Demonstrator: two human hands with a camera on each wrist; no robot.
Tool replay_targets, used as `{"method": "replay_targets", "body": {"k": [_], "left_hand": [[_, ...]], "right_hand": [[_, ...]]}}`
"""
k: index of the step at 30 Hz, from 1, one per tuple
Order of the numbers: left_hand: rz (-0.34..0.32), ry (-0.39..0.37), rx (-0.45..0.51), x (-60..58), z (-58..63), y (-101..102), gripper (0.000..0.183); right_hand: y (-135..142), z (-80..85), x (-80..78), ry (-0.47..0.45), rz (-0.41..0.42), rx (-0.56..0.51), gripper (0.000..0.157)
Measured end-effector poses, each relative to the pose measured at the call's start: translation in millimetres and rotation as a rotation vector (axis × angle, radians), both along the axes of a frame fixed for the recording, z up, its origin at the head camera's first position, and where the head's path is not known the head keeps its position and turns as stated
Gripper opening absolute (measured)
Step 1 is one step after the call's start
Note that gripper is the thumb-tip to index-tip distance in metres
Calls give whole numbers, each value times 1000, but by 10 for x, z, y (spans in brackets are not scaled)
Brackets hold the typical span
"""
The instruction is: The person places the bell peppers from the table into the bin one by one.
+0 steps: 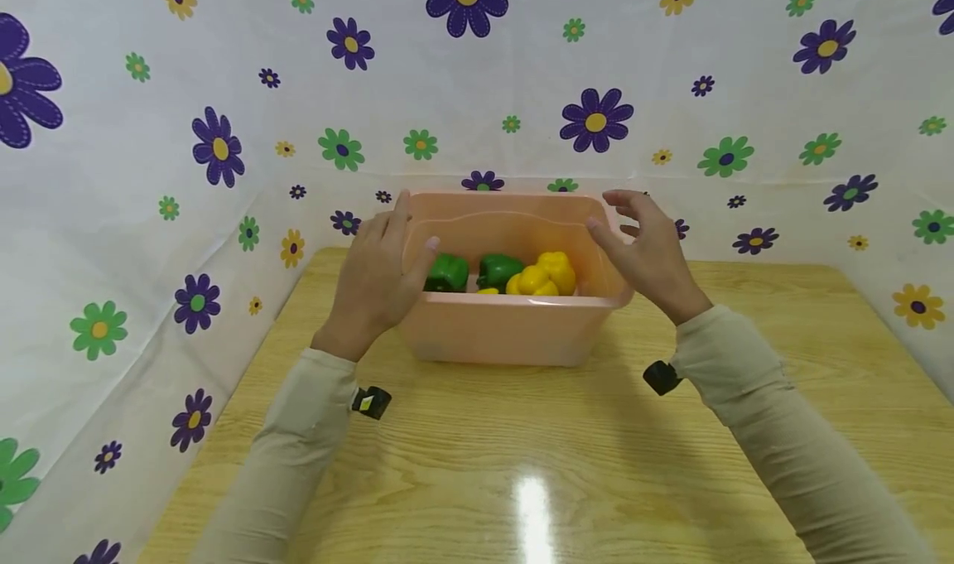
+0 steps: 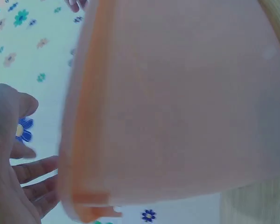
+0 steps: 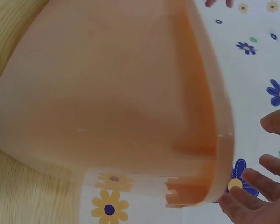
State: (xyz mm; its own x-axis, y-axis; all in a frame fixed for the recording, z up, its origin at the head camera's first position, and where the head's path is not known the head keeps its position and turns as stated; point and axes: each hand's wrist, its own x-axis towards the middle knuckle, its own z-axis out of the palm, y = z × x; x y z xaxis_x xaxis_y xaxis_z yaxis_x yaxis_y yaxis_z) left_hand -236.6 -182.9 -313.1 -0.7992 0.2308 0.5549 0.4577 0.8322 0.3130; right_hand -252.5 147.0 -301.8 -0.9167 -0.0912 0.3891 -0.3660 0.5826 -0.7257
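Observation:
A pink plastic bin (image 1: 507, 332) stands upright on the table. Inside lie green bell peppers (image 1: 447, 274) towards the left and yellow bell peppers (image 1: 559, 271) towards the right; the front wall hides their lower parts. At the bin's left end is my left hand (image 1: 376, 270), fingers extended and thumb apart, over the rim. My right hand (image 1: 650, 249) hovers by the right end with loosely bent, spread fingers. Both wrist views show fingertips close to the bin's rim (image 2: 67, 140), with no grip around it; whether they touch it I cannot tell.
The wooden table (image 1: 462, 448) extends in front of the bin and to both sides. A white flower-patterned cloth (image 1: 492, 75) hangs behind it and along the sides. Small black devices (image 1: 662, 378) are attached at the wrists.

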Motion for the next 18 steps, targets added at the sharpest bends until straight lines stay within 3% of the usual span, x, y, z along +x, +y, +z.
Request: {"method": "replay_targets", "body": {"k": [6, 10, 18], "left_hand": [[38, -192, -96, -165, -79, -29, 72], [41, -307, -167, -209, -113, -36, 82], [50, -381, -220, -205, -92, -24, 95]], "right_hand": [[-72, -128, -46, -66, 42, 221, 74], [-74, -209, -59, -134, 90, 299, 87], [-18, -214, -76, -191, 133, 335, 90]]}}
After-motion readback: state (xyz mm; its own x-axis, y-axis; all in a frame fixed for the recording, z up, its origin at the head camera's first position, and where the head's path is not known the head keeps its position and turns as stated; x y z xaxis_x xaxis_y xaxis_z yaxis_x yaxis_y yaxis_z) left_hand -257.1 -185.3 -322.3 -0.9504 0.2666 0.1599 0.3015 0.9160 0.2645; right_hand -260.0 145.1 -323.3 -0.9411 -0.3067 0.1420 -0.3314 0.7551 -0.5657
